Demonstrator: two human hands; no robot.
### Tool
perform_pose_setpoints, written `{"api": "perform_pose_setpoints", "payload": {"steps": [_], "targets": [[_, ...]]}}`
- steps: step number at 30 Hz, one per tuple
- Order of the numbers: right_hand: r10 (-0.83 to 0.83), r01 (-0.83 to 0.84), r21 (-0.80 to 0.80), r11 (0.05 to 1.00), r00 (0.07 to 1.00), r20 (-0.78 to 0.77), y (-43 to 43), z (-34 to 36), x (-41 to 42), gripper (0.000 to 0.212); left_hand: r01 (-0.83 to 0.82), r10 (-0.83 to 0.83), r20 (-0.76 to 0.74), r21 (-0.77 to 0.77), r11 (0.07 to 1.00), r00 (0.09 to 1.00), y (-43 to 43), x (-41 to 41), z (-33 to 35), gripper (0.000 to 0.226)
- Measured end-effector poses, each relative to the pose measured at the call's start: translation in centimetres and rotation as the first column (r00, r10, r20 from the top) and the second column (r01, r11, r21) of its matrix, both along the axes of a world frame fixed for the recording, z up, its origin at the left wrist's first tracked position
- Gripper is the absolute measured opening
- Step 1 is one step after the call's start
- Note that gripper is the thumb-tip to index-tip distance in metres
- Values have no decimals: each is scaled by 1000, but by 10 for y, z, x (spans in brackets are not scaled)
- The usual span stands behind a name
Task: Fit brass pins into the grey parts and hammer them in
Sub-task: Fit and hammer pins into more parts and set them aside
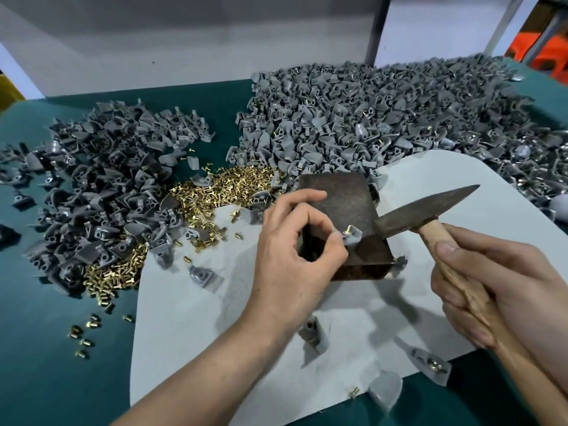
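Note:
My left hand [295, 241] pinches a small grey part [353, 236] on top of a rusty metal block [344, 204]. A brass pin [349, 229] stands upright in that part. My right hand [491, 287] grips the wooden handle of a hammer [427, 207], whose dark steel head hovers just to the right of the part, above the block. Loose brass pins [215, 189] lie heaped to the left of the block.
A big pile of grey parts [368, 118] fills the back right, and a second pile [101, 179] lies at the left on the green table [46, 364]. A pale grey mat [215, 318] under the block holds a few stray parts and pins.

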State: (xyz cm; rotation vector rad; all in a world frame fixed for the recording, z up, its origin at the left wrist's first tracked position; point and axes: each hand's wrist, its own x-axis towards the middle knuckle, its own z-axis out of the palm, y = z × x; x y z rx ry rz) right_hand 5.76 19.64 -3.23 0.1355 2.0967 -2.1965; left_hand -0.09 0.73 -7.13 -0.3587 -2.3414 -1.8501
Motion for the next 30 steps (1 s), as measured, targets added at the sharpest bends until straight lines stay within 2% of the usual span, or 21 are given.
{"api": "perform_pose_setpoints", "payload": {"steps": [3,5,8,11,13,16,19,21,23,25,27,30], "targets": [[-70,96,227,969,990,-121,-4,3,3,43,-21,18,-57,-43,999,998,2,1,0,4],[-53,129,391,911,979,-198,-8,6,5,44,-32,30,-100,-26,999,995,1,3,0,5],[30,151,605,782,960,-277,-14,16,4,50,-75,60,-226,-57,996,972,1,4,1,4],[126,152,749,644,946,-300,-21,27,0,43,-148,86,-372,-142,979,924,4,3,1,10],[150,131,783,608,950,-275,-24,32,-5,33,-169,87,-403,-173,970,911,4,3,1,15],[186,78,817,572,957,-221,-30,35,-7,25,-135,76,-340,-155,979,937,2,2,0,14],[134,126,811,571,961,-243,-28,37,-9,31,-102,72,-254,-106,989,964,0,1,0,16],[72,200,789,580,953,-295,-29,39,-8,36,-91,66,-252,-92,992,965,1,0,0,16],[66,208,806,554,954,-291,-34,39,-7,28,-94,72,-257,-73,993,964,-1,-1,-1,18],[103,169,833,527,960,-260,-36,35,-5,16,-82,76,-193,-26,996,978,-2,-1,-3,19],[92,188,824,534,956,-278,-33,35,-5,20,-61,64,-124,30,998,990,-2,-2,-4,20],[68,228,809,542,948,-312,-34,37,-4,25,-45,50,-112,47,998,992,-2,-2,-3,21]]}}
